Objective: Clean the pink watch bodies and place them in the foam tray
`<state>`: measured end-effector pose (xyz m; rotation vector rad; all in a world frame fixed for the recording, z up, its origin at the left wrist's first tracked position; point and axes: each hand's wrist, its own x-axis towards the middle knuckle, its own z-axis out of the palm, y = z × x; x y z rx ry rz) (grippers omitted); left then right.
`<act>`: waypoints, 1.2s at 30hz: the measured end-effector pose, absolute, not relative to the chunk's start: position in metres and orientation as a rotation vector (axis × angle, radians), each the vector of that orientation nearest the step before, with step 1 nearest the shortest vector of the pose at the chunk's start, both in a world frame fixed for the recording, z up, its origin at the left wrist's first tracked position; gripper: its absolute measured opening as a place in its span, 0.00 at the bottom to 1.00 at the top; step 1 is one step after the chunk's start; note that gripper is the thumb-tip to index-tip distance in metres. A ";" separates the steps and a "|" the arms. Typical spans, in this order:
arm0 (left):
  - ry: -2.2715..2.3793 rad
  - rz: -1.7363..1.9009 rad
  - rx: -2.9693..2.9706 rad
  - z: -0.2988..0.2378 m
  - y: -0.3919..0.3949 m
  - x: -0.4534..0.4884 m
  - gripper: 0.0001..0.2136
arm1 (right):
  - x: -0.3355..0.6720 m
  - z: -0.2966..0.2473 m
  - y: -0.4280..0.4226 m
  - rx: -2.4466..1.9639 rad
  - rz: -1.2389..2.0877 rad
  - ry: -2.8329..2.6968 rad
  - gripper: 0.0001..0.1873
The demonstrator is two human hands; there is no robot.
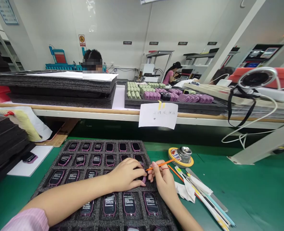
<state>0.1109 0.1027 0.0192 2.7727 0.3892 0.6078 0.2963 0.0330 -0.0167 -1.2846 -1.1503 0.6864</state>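
Note:
A dark foam tray [101, 189] lies before me, its pockets holding several purple-framed smartwatch bodies with lit text or dark screens. My left hand [129, 173] reaches across it, fingers closed round a purple smartwatch [143, 179] in the third row's right-hand pocket; the fingers cover most of it. Beside it, my right hand [160, 175] pinches a thin orange stick [167, 163], whose pointed end is close to that watch. Whether the tip touches the watch, I cannot tell.
Right of the tray stand a metal-topped bottle [185, 154] on a yellow tape roll [172, 153], several tools [208, 199] and crumpled tissue [188, 191]. A shelf [103, 112] crosses ahead with foam trays and green and purple cases [154, 95]. A loose watch [29, 157] lies left. Two people sit beyond.

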 end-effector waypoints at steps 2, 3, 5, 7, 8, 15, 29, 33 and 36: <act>0.420 0.614 2.758 0.019 0.101 0.112 0.13 | 0.293 -0.021 0.030 -1.289 0.682 -1.152 0.22; 0.436 0.617 2.746 0.019 0.101 0.112 0.13 | 0.292 -0.022 0.029 -1.292 0.678 -1.156 0.22; 0.469 0.623 2.716 0.019 0.100 0.111 0.14 | 0.292 -0.023 0.030 -1.294 0.673 -1.170 0.22; 0.512 0.627 2.680 0.019 0.099 0.110 0.18 | 0.292 -0.023 0.031 -1.293 0.676 -1.191 0.22; 0.534 0.628 2.662 0.019 0.099 0.110 0.20 | 0.292 -0.022 0.031 -1.291 0.677 -1.202 0.22; 0.606 0.600 2.606 0.017 0.098 0.111 0.25 | 0.291 -0.020 0.029 -1.290 0.672 -1.248 0.21; 0.487 0.482 2.798 0.030 0.099 0.088 0.16 | 0.293 -0.012 0.029 -1.379 0.638 -1.301 0.25; 0.468 0.498 2.799 0.031 0.098 0.060 0.17 | 0.292 0.003 0.026 -1.405 0.643 -1.327 0.24; 0.480 0.532 2.762 0.027 0.098 0.050 0.16 | 0.281 0.014 0.026 -1.378 0.686 -1.354 0.23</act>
